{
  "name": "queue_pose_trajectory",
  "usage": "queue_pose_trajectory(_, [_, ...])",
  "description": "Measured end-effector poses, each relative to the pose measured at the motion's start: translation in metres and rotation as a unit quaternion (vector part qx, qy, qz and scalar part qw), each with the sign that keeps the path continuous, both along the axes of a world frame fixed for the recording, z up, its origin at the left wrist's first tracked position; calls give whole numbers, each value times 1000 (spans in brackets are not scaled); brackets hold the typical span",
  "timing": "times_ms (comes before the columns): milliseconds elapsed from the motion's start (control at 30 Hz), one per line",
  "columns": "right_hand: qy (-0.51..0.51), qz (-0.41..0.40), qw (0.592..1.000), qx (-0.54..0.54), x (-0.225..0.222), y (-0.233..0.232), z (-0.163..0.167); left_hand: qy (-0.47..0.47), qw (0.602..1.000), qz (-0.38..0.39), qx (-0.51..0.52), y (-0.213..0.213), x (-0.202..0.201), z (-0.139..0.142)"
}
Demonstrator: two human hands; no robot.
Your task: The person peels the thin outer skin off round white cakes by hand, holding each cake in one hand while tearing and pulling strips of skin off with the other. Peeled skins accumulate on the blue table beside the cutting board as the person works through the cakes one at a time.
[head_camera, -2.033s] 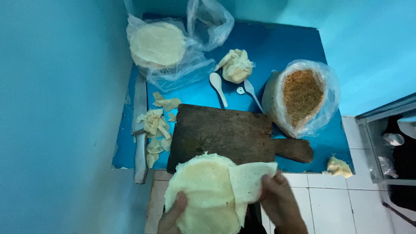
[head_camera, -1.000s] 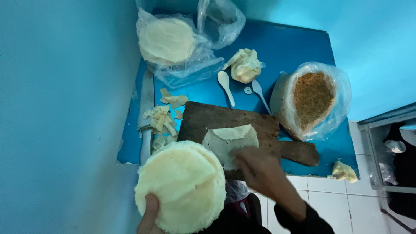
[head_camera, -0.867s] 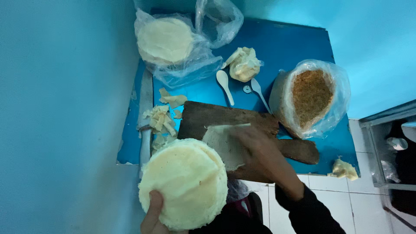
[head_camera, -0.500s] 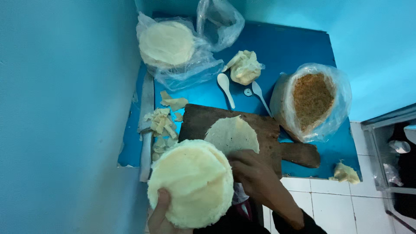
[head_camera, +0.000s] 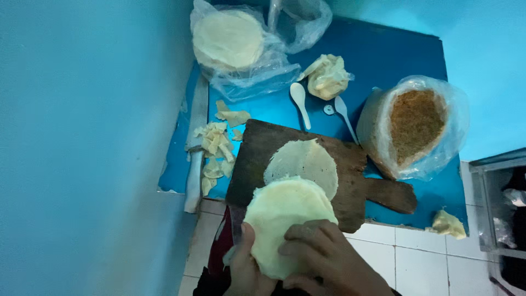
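Both hands gripped a stack of thin, pale round wrappers [head_camera: 282, 219]: the left hand [head_camera: 246, 268] clasped its lower edge, thumb on top, while the right hand [head_camera: 323, 260] pressed curled fingers over its near face. Just beyond the hands, one limp, floury wrapper sheet [head_camera: 304, 161] lay flat on a dark, worn wooden cutting board [head_camera: 361, 183] on the blue worktop [head_camera: 383, 60]. Farther off to the right sat a clear plastic bag of brown crumbly filling [head_camera: 413, 123]; to the left lay torn dough scraps [head_camera: 213, 148].
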State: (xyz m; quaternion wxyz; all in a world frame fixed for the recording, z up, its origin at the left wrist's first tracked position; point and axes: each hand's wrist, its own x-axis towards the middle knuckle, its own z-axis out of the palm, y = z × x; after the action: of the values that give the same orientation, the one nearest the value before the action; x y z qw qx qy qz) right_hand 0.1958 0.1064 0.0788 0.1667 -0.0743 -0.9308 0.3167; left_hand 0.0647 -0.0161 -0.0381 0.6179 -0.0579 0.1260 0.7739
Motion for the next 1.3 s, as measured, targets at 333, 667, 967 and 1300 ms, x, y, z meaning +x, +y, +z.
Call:
queue_pose_trajectory(333, [16, -73, 997, -9, 3, -7, -14, 8, 1000, -19, 13, 2, 3, 3])
queue_pose_trajectory(667, [-115, -262, 922, -260, -4, 2, -14, 181, 976, -94, -78, 2, 7, 8])
queue_pose_trajectory(967, [-83, -74, 978, -178, -3, 35, -18, 170, 958, -185, -139, -3, -1, 22])
queue_pose_trajectory(1300, [40, -332, 927, -167, -11, 120, 17, 134, 932, -318, -108, -11, -5, 12])
